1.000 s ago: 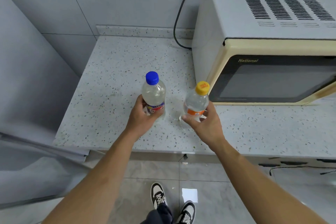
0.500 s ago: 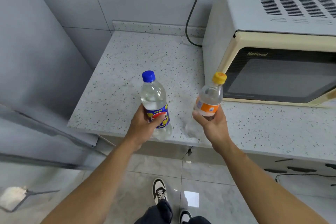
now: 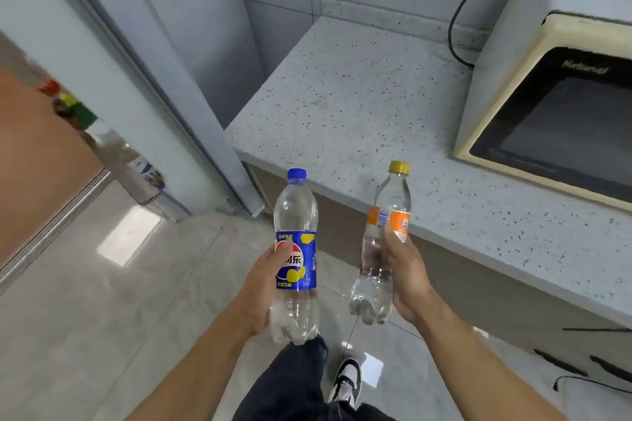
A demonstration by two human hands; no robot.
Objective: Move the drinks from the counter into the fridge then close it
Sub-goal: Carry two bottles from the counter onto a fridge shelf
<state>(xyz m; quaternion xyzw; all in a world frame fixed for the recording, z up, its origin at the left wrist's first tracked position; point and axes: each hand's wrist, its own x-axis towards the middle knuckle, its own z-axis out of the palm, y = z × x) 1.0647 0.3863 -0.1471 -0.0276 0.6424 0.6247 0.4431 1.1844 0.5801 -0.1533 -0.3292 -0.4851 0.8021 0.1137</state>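
While held: two bottles (image 3: pixel 296 260), two hands (image 3: pixel 263 287).

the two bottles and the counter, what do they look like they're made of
Blue-capped bottle: clear glossy plastic, see-through with a moulded ribbed base, printed blue film label.
Yellow-capped bottle: the same clear thin plastic, orange film label, opaque plastic cap.
Counter: pale grey slab with dark specks, smooth and matte; likely terrazzo or engineered stone, though a speckled laminate cannot be ruled out.

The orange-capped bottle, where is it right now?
The orange-capped bottle is in the right hand, off the counter, right of the blue-capped bottle.
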